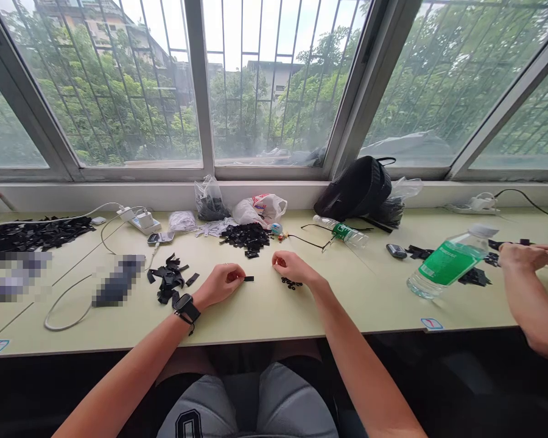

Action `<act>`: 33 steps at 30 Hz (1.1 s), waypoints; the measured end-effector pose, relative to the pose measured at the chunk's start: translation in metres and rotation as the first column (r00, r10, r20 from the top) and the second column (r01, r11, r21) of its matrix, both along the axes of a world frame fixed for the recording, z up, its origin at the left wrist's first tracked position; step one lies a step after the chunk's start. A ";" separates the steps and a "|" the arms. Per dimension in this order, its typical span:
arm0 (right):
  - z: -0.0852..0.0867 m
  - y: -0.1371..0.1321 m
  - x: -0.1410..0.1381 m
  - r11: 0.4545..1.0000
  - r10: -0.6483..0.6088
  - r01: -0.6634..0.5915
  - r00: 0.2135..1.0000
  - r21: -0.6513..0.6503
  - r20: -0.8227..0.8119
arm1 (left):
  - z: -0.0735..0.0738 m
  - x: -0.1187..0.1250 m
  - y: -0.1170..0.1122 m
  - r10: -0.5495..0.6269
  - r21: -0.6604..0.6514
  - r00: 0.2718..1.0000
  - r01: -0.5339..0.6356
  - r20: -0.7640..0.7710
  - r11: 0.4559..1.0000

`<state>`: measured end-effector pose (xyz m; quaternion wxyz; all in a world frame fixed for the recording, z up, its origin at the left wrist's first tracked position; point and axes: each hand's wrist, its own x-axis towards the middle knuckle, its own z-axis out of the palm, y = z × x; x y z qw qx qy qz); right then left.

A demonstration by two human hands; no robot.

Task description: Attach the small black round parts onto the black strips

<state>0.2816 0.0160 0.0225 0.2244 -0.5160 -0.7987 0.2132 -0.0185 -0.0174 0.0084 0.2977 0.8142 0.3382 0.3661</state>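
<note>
Nearest, two bare arms are stretched out over a long pale green table. A black watch with a dark strap is worn on the left wrist.

The left hand is curled almost shut. A small black flat strip is pinched between its thumb and first finger, and the strip's free end is pointed at the other hand, just above the table top. The right hand is rested on the table close by. Its fingers are bent in and pressed together. Whether something tiny is held inside cannot be told. A little heap of tiny black rings is seen just beside it, nearly touching.

The step in hand seems to be the handling of one strip, with both hands brought near each other. For so small a piece, a soft, careful fingertip pinch would be called for in any next move.

A loose bunch of black strips is spread out left of the watch. Farther back, a bigger pile of small black pieces is laid near a white plastic bag. To the right, a clear water bottle with a green label is lying tilted, and another person's hand is seen beyond it. A black cloth bag is leaned by the big barred window.
</note>
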 end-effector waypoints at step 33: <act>-0.002 0.000 -0.002 1.000 -0.009 0.009 1.000 -0.019 0.018 | -0.003 -0.002 0.003 0.000 0.012 1.000 0.000 0.010 1.000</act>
